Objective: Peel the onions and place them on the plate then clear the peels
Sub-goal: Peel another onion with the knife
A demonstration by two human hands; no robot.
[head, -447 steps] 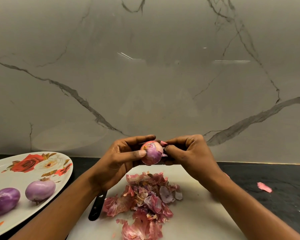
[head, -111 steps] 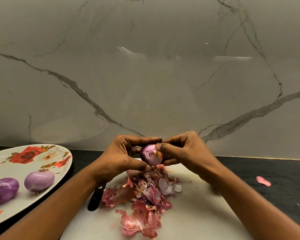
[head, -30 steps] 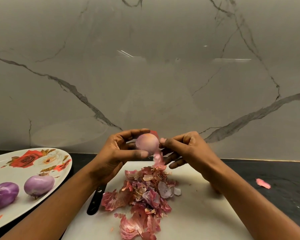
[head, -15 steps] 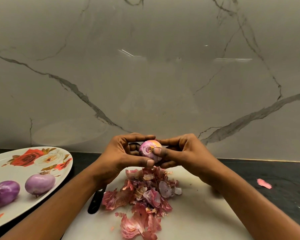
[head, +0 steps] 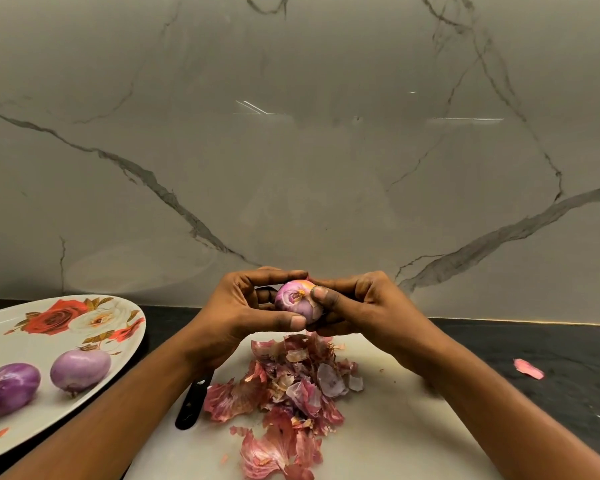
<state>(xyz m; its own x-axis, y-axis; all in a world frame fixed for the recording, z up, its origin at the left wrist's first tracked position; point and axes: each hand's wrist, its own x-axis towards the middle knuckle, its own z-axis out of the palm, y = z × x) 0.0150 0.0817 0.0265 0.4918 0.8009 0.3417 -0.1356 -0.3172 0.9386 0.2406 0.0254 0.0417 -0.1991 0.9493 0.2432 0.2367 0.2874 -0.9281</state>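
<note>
Fingers (head: 284, 275) of our left hand (head: 243, 306) were curled round the onion (head: 297, 301), with the forefinger arched over its top and the thumb pressed under its lower side. Our right hand (head: 364, 306) met it from the other side: the thumb lay flat on the onion's near face beside the root end, and the other fingers were folded behind it, mostly hidden. Both hands gripped it closely, with no gap showing. We held the onion in the air above the far edge of the white cutting board (head: 395, 427), and patches of pink and orange skin were on it.

Below it a heap of peels (head: 291, 386) lay on the board, spreading toward us. A black knife (head: 189, 407) handle stuck out from under our left forearm at the board's left edge. The board sat on a dark bench (head: 551, 348), where one scrap of peel (head: 529, 368) lay well apart to the right. On the left stood the rose-patterned plate (head: 21, 341) with two peeled onions (head: 80, 374) side by side on it. A grey veined marble wall (head: 291, 168) filled the background.

A second earlier, a strip of skin had hung from the onion while our right hand drew away. Now that strip was gone and the right thumb was back on the onion. The plate held the same two onions.
</note>
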